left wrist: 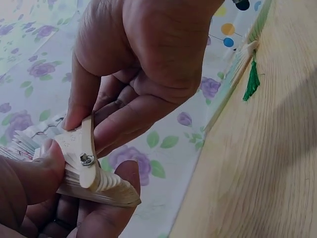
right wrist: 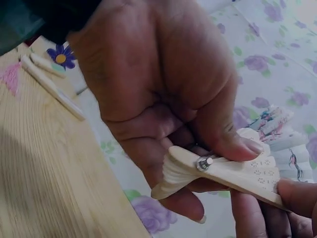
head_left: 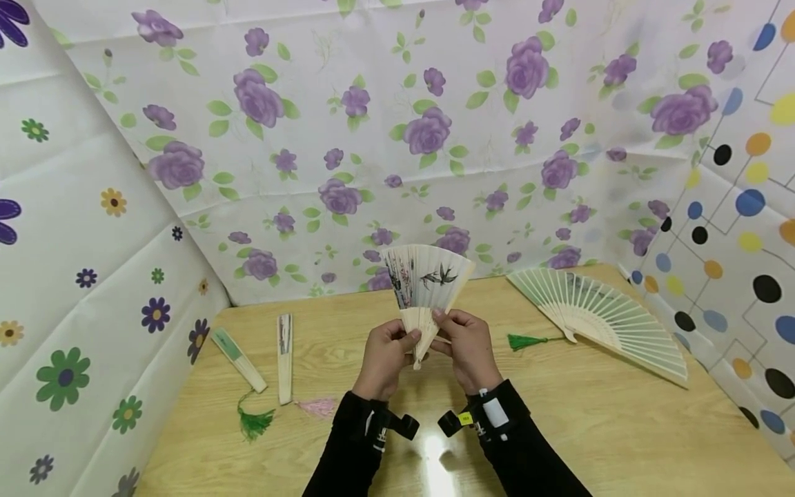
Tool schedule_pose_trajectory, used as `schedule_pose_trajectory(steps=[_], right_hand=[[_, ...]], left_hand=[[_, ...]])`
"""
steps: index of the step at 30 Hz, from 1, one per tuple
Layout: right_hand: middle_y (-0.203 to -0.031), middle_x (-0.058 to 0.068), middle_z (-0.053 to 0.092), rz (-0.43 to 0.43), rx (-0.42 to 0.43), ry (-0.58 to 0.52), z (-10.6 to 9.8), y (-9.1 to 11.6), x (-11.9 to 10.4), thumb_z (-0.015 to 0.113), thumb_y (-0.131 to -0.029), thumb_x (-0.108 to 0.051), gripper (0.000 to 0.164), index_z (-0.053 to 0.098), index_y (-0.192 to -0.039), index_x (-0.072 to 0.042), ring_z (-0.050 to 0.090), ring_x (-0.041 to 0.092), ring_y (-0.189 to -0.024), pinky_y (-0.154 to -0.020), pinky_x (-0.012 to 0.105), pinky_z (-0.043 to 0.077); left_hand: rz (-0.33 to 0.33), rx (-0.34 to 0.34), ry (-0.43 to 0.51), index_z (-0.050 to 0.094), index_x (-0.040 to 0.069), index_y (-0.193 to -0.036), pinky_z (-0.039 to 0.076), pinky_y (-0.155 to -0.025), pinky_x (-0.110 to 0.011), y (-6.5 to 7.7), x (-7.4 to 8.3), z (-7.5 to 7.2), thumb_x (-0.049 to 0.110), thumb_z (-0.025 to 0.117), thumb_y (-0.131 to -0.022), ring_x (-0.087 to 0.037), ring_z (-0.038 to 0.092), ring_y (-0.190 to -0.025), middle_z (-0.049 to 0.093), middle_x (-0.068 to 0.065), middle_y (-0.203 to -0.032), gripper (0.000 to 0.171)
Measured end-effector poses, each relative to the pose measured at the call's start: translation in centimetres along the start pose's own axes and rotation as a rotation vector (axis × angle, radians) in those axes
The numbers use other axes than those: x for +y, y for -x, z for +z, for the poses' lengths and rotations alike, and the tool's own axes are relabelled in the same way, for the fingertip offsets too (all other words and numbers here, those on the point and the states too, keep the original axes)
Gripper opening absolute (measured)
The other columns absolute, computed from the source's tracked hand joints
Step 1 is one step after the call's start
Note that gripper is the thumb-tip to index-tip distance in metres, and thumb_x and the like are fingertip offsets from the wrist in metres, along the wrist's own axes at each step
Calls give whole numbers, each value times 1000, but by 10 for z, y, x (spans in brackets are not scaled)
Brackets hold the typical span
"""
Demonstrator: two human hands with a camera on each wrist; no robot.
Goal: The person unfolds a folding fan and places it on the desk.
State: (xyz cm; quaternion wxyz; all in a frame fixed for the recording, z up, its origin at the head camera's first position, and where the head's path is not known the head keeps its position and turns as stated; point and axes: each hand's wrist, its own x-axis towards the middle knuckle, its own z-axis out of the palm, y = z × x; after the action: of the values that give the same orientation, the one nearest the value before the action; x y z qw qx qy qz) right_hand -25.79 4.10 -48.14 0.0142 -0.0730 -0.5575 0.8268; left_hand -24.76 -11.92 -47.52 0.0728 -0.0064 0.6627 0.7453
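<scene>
While the partly spread white fan (head_left: 428, 283) is held up above the wooden table (head_left: 248, 469), its ribs are pinched between thumb and fingers by the left hand (head_left: 383, 355) on one side and by the right hand (head_left: 470, 347) on the other. A folded green fan (head_left: 239, 359) and a folded pale fan (head_left: 284, 362) are laid to the left, a wide-spread green fan (head_left: 611, 317) to the right.

Folding fan (head_left: 425, 295): part-spread, held pivot end down at 6 o'clock. White pleated leaf (head_left: 428, 279) fans from just past 11 to 1 o'clock; dark bird motif towards 1, flowering stems towards 11. Cream ribs (right wrist: 260, 173), floral cut-outs, overlapping; metal rivet (right wrist: 203, 163) joins them near the base.
</scene>
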Motion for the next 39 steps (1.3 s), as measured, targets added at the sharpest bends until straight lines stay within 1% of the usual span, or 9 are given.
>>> schedule_pose_trajectory(steps=[3, 7, 10, 13, 15, 19, 24, 29, 39], right_hand=[[-105, 7, 75, 5, -13, -4, -1, -1, 0, 72, -115, -14, 24, 79, -98, 3, 84, 16, -92, -80, 28, 73], [-108, 6, 76, 43, -96, -18, -7, -3, 0, 71, -115, -14, 21, 79, -102, 1, 84, 15, -96, -86, 28, 73], [-114, 3, 79, 79, -178, 5, -13, -5, -2, 69, -116, -14, 20, 79, -122, 2, 84, 13, -103, -90, 27, 72], [-119, -1, 81, 103, -243, 40, -17, -7, -5, 64, -119, -15, 34, 71, -145, 4, 82, 11, -108, -92, 26, 71], [-120, -3, 82, 109, -265, 56, -18, -8, -8, 62, -120, -17, 41, 65, -155, 5, 82, 10, -108, -92, 24, 71], [-114, -2, 83, 107, -234, 43, -17, -7, -10, 61, -120, -15, 39, 66, -152, 8, 83, 10, -102, -88, 23, 71], [-104, 1, 82, 73, -126, 4, -11, -3, -7, 63, -119, -15, 37, 71, -144, 11, 81, 8, -88, -82, 20, 70], [-103, 1, 82, 40, -70, -15, -5, -3, 0, 64, -119, -15, 36, 72, -142, 11, 81, 8, -89, -81, 19, 70], [-109, 1, 79, 63, -202, 12, -13, -3, -8, 67, -116, -9, 31, 73, -140, 11, 82, 9, -88, -85, 22, 71]], left_hand=[[5, 6, -15, 73, -11, -135, 71, -79, -33, 1, 1, 0, 4, 65, -115, -16, 72, -90, 69, -9, -103, 26], [-3, -9, -18, 72, -11, -137, 71, -80, -34, 1, 2, -1, 5, 64, -116, -16, 73, -91, 69, -9, -104, 27], [-18, -34, -13, 72, -11, -138, 71, -81, -34, 0, 3, -2, 5, 63, -117, -16, 74, -92, 70, -8, -105, 28], [-29, -58, -4, 71, -11, -139, 71, -80, -32, 0, 4, -3, 5, 61, -117, -15, 74, -91, 69, -7, -104, 28], [-32, -67, 7, 70, -12, -139, 71, -79, -30, -1, 5, -3, 5, 61, -117, -14, 74, -90, 69, -6, -103, 29], [-34, -68, 32, 70, -13, -138, 70, -77, -28, -1, 4, -3, 4, 62, -117, -13, 74, -88, 68, -6, -102, 28], [-11, -40, 70, 68, -14, -137, 71, -78, -28, -3, 1, -2, 3, 61, -117, -13, 72, -88, 65, -6, -103, 27], [15, 10, 118, 67, -17, -133, 72, -76, -29, -5, -1, -2, 1, 62, -116, -11, 73, -83, 64, -6, -102, 25], [14, -7, 102, 68, -16, -134, 72, -76, -28, -2, 3, -4, 3, 62, -117, -12, 73, -85, 65, -7, -103, 26]])
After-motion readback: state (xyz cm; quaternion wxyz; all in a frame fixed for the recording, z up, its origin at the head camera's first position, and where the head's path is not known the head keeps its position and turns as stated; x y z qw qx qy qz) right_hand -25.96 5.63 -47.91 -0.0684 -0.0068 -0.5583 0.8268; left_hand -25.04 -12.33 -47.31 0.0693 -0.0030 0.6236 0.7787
